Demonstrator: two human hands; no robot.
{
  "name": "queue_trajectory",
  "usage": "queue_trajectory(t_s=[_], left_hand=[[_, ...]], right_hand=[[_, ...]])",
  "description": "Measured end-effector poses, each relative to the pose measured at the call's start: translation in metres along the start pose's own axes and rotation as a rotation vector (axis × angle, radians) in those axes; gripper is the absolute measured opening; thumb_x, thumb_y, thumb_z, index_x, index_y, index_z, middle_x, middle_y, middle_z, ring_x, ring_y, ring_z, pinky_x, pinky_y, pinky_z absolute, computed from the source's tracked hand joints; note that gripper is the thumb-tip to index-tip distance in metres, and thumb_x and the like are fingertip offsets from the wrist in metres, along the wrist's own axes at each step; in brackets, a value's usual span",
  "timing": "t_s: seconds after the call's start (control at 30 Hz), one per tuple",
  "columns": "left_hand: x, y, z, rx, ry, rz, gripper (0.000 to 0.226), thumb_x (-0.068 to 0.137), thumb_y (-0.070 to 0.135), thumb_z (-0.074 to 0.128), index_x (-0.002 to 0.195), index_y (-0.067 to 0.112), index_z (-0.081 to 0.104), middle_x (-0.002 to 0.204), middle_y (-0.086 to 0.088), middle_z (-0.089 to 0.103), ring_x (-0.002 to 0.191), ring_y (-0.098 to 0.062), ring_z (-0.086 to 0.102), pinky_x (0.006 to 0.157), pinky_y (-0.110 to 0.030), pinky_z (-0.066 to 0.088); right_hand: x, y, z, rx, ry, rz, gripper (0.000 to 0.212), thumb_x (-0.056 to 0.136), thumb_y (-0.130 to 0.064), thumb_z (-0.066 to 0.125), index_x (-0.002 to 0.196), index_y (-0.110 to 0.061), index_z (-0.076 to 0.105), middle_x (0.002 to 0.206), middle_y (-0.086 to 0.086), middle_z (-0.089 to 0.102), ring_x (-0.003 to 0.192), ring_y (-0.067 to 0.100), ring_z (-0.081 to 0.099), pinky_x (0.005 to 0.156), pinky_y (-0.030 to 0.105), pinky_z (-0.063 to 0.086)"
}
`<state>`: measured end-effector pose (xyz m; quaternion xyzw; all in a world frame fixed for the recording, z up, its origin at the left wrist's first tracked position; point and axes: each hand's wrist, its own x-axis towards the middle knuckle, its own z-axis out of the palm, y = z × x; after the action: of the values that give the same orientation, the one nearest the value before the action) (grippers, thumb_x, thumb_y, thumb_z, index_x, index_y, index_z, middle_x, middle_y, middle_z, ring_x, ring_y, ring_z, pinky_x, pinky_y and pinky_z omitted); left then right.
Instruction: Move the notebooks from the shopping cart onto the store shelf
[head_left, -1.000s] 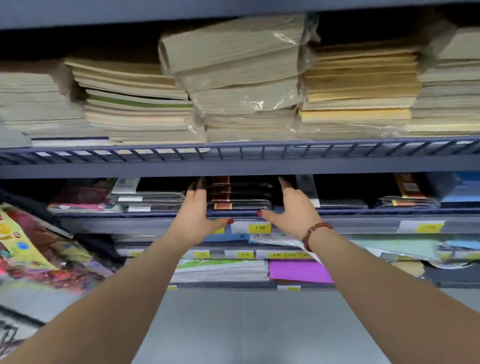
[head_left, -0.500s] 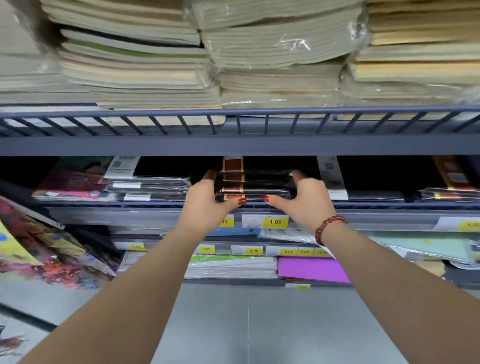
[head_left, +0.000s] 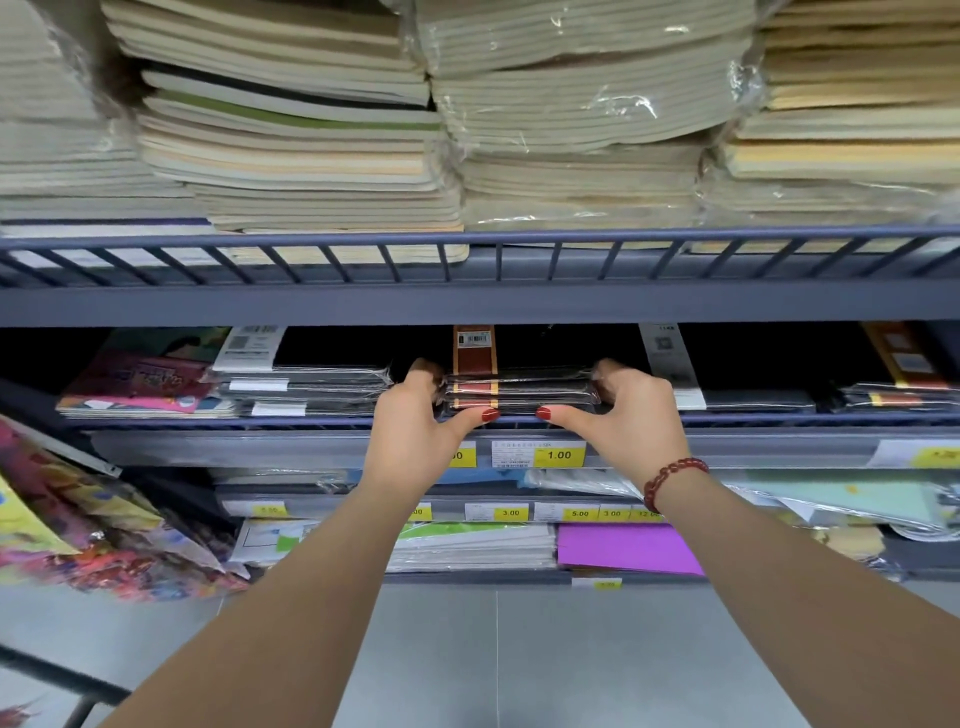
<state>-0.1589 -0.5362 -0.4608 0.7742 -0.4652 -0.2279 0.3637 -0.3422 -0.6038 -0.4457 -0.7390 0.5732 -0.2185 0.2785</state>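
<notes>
I am at the placing step. The notebooks (head_left: 519, 391), a wrapped dark stack with a brown band, lie on the shelf (head_left: 779, 419) at the centre of the frame. My left hand (head_left: 413, 415) grips the stack's left end and my right hand (head_left: 626, 415) its right end, fingers curled round the sides, thumbs at the front edge. Next, I judge: square the stack, release both hands, then reach for more from the cart, which is out of view.

Left forearm (head_left: 291, 597) and right forearm (head_left: 810, 587) bare. Glossy red polish on the thumbnails of left hand (head_left: 410, 436) and right hand (head_left: 628, 421). Dark red beaded bracelet (head_left: 670, 480), round beads, on right wrist
</notes>
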Motion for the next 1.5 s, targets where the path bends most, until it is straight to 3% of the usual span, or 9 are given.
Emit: queue_trajectory(t_s=[0.23,0.37,0.47,0.63,0.73,0.9,1.03,1.27,1.5], left_hand=[[0.001,-0.004,0.001,-0.021,0.013,0.023,0.064,0.072,0.031,0.081,0.12,0.002,0.05,0.116,-0.015,0.064,0.11,-0.028,0.06,0.084,-0.026,0.045],[0.001,-0.005,-0.003,-0.058,-0.008,0.068,0.076,0.071,0.028,0.081,0.133,0.013,0.04,0.126,-0.003,0.059,0.12,-0.016,0.054,0.09,-0.02,0.04],[-0.003,-0.002,-0.006,-0.118,-0.025,0.124,0.089,0.074,0.03,0.078,0.147,0.024,0.026,0.113,0.016,0.051,0.108,0.002,0.047,0.092,-0.014,0.036],[-0.003,-0.008,-0.001,-0.113,0.044,0.193,0.07,0.081,0.029,0.072,0.143,0.025,0.04,0.112,0.012,0.063,0.096,0.002,0.053,0.08,0.0,0.036],[-0.002,-0.011,0.002,-0.175,0.062,0.162,0.068,0.079,0.025,0.075,0.14,0.02,0.045,0.125,0.007,0.061,0.109,0.001,0.053,0.084,0.006,0.031],[-0.003,-0.009,0.003,-0.198,0.091,0.147,0.057,0.077,0.022,0.076,0.129,0.009,0.056,0.114,0.009,0.061,0.107,-0.004,0.057,0.089,-0.011,0.039],[-0.004,-0.005,0.002,-0.189,0.107,0.12,0.054,0.078,0.021,0.076,0.126,0.007,0.058,0.105,0.016,0.052,0.102,0.002,0.05,0.088,-0.01,0.037],[-0.011,0.003,-0.002,-0.059,0.07,0.148,0.055,0.081,0.028,0.073,0.129,0.011,0.053,0.118,0.002,0.063,0.108,-0.01,0.058,0.089,-0.019,0.042],[-0.032,0.042,-0.022,0.381,0.09,0.227,0.041,0.087,0.021,0.064,0.123,0.006,0.05,0.112,-0.01,0.049,0.099,-0.027,0.053,0.078,-0.035,0.046]], right_hand=[[-0.002,0.003,0.003,0.022,0.031,0.007,0.07,0.066,-0.048,0.079,0.118,-0.005,0.059,0.119,0.01,0.065,0.111,0.023,0.06,0.087,0.023,0.045],[-0.002,0.007,0.006,0.069,0.016,0.002,0.099,0.064,-0.051,0.079,0.143,-0.011,0.035,0.134,0.007,0.055,0.125,0.02,0.051,0.098,0.024,0.04],[-0.002,0.009,0.005,0.115,0.018,-0.023,0.107,0.066,-0.052,0.077,0.15,-0.02,0.018,0.138,0.004,0.052,0.127,0.019,0.048,0.101,0.027,0.042],[-0.006,0.011,0.003,0.254,-0.023,-0.028,0.081,0.075,-0.037,0.074,0.144,-0.02,0.034,0.142,0.0,0.047,0.13,0.017,0.045,0.099,0.019,0.036],[-0.005,0.011,0.004,0.269,0.001,-0.009,0.075,0.074,-0.036,0.075,0.139,-0.016,0.043,0.137,0.002,0.053,0.125,0.016,0.05,0.097,0.019,0.039],[-0.007,0.012,0.008,0.305,0.071,0.02,0.069,0.065,-0.042,0.079,0.122,-0.008,0.062,0.122,0.001,0.065,0.113,0.012,0.059,0.098,0.03,0.049],[-0.006,0.013,0.008,0.305,0.082,0.026,0.067,0.063,-0.043,0.081,0.114,-0.003,0.066,0.114,0.006,0.068,0.106,0.012,0.062,0.094,0.032,0.052],[-0.007,0.009,-0.001,0.176,0.038,-0.037,0.067,0.072,-0.039,0.077,0.126,-0.006,0.057,0.121,0.008,0.064,0.113,0.019,0.06,0.098,0.027,0.047],[-0.017,0.021,-0.061,-0.201,-0.076,-0.323,0.059,0.085,-0.041,0.063,0.137,-0.019,0.045,0.131,0.005,0.055,0.124,0.022,0.048,0.103,0.032,0.039]])
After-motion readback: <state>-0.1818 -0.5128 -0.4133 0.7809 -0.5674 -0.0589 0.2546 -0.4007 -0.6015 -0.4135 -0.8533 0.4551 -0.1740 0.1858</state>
